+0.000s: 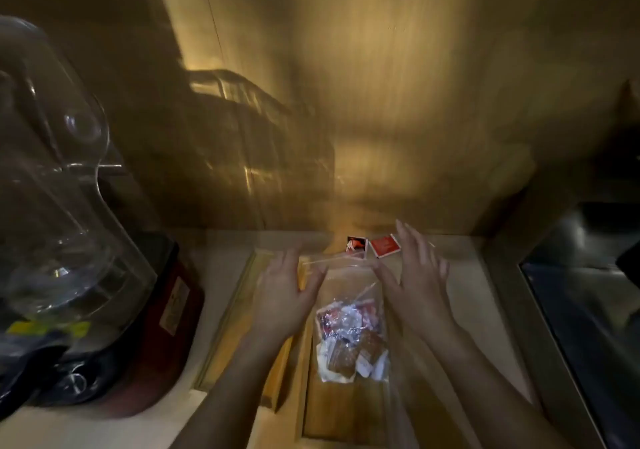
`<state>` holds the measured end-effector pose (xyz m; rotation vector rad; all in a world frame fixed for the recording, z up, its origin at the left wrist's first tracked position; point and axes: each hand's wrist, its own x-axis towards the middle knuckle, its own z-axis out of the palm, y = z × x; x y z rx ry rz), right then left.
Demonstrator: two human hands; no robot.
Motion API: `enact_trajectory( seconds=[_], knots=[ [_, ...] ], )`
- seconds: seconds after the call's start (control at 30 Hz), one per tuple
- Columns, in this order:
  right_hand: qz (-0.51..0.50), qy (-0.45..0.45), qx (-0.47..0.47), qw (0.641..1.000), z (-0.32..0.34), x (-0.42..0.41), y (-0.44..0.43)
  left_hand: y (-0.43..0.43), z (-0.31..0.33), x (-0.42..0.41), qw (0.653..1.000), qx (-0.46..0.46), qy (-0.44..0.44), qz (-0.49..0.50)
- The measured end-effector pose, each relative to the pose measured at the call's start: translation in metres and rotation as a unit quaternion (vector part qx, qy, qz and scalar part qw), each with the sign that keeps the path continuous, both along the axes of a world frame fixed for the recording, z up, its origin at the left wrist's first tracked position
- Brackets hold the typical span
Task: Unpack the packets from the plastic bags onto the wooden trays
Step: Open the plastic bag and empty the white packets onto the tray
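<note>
A clear plastic bag [349, 296] lies on a wooden tray [332, 410] in the lower middle, with several red, brown and white packets [353, 341] bunched inside it. My left hand [284, 292] is at the bag's top left corner, fingers fairly straight, thumb by the bag's mouth. My right hand [415, 275] is at the top right corner, fingers spread, thumb near the mouth. Whether either hand pinches the plastic is blurred. Two loose packets, one dark with red [356, 246] and one red [384, 246], lie beyond the bag by the wall.
A second wooden tray [239, 310] lies left of the first. A blender with a clear jug and dark red base [166, 327] stands at the left. A wooden wall [381, 102] rises behind. A dark sink [588, 310] is at the right.
</note>
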<state>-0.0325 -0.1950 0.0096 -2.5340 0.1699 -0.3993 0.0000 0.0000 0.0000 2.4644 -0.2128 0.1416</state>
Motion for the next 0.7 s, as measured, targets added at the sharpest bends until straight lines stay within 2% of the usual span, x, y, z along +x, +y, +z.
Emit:
enact_trajectory(
  seconds=[0.13,0.23,0.3,0.43,0.6,0.7],
  knots=[
    [-0.02,0.066,0.06,0.996,-0.024,-0.002,0.005,-0.002,-0.029,-0.004,0.991,-0.054,0.123,0.018],
    [-0.041,0.129,0.118,0.984,-0.044,-0.003,0.007,-0.001,-0.045,-0.002,0.978,-0.121,0.167,0.016],
    [-0.058,0.161,0.162,0.972,-0.05,-0.001,0.008,0.0,-0.051,0.0,0.963,-0.198,0.182,0.03],
    [-0.092,0.198,0.253,0.942,-0.061,0.0,0.008,-0.003,-0.064,0.005,0.915,-0.285,0.255,0.126],
    [-0.098,0.215,0.365,0.901,-0.066,-0.001,0.011,-0.009,-0.07,0.008,0.902,-0.282,0.302,0.13],
    [-0.096,0.205,0.393,0.891,-0.073,-0.003,0.012,-0.015,-0.073,0.011,0.892,-0.283,0.327,0.134]
  ],
)
